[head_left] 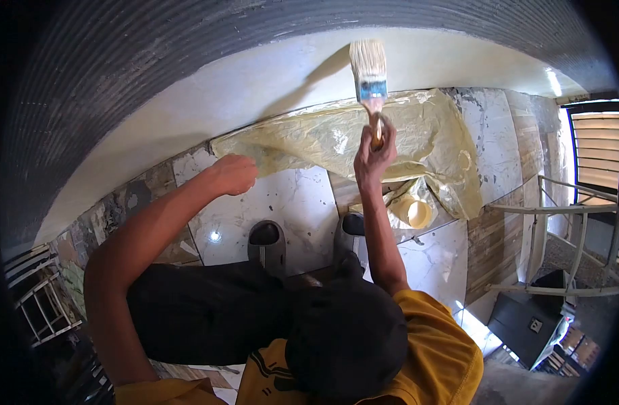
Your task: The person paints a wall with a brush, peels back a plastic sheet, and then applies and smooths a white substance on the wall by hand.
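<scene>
My right hand (375,154) is closed around the handle of a wide paintbrush (371,71) with pale bristles and a blue band. The bristles point away from me, up against or close before the white lower wall (269,81); exact contact is hard to tell. My left hand (235,174) is curled into a fist, with nothing showing in it, near the left part of a crumpled yellowish plastic sheet (417,128). That sheet lies on the floor along the wall. A cream tub (416,213) sits by my right forearm, on a fold of the sheet.
Dark ribbed panelling (154,61) covers the upper wall. Marble- and wood-patterned tiles (289,196) make up the floor under my shoes (266,239). On the right are a pale metal frame (559,210), a black box (529,324) and a slatted window (598,145). Another metal rack (46,304) stands left.
</scene>
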Motion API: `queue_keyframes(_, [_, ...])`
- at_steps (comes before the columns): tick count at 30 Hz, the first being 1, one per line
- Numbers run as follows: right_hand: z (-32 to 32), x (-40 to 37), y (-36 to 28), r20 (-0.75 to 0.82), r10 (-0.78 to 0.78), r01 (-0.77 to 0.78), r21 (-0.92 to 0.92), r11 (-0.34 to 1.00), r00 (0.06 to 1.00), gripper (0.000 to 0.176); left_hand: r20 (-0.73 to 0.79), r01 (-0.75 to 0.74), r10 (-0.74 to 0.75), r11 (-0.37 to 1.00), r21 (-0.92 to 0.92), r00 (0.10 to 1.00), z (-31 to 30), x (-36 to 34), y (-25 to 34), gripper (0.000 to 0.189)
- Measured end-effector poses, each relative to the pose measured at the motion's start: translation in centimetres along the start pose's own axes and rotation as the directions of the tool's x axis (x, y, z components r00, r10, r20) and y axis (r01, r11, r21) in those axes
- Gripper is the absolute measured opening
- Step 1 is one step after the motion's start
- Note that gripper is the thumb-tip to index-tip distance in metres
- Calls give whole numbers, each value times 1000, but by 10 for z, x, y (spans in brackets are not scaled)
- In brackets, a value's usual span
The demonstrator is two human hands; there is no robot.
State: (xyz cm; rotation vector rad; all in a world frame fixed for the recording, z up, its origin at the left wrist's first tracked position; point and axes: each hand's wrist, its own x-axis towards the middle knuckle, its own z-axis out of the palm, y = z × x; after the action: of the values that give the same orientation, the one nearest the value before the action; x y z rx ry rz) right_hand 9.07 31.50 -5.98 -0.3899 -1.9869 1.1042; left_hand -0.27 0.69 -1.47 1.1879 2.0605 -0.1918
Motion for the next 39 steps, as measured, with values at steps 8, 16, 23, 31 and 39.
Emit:
queue_keyframes(8, [0, 16, -22, -36, 20, -18, 64, 998, 999, 33, 38, -20, 20, 1000, -8, 999, 9, 5, -6, 25])
queue_keyframes(16, [-5, -25, -11, -14, -100, 100, 49, 994, 995, 34, -77, -62, 60, 998, -30, 995, 2, -1, -4, 24])
queue_keyframes(23, [22, -35, 4, 111, 16, -4, -105, 995, 994, 34, 73, 20, -20, 1000, 10, 997, 3, 9, -10, 25])
queue_keyframes(31, [17, -6, -48, 13, -72, 72, -9, 997, 997, 31, 52, 4, -3, 1000, -8, 999, 8, 7, -11, 23])
queue_keyframes(39, [3, -18, -60, 55, -78, 75, 51, 996, 995, 32, -12, -32, 32, 999, -24, 999, 9, 10, -13, 22])
